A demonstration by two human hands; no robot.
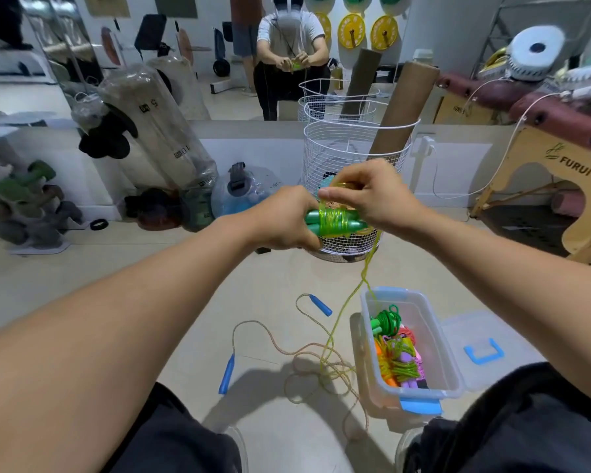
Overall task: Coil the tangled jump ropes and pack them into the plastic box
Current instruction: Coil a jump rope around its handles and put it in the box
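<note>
Arms: both stretched forward, hands meeting at chest height above the floor.
Left hand [287, 216]: fingers curled round two green handles [313, 221] held side by side.
Right hand [372, 192]: thumb and fingers pinch the yellow-green rope [335, 218], glossy translucent cord wound in many turns round the handles; its loose tail [342, 319] hangs to the floor.
Plastic box [434, 339]: one, clear, rectangular, blue latches, lid off; holds several coiled ropes in green, orange, purple.
Lid [475, 349]: clear, blue handle, lying just beside the box.
Floor rope [277, 346]: one, speckled braided cord, two blue handles, uncoiled.
</note>
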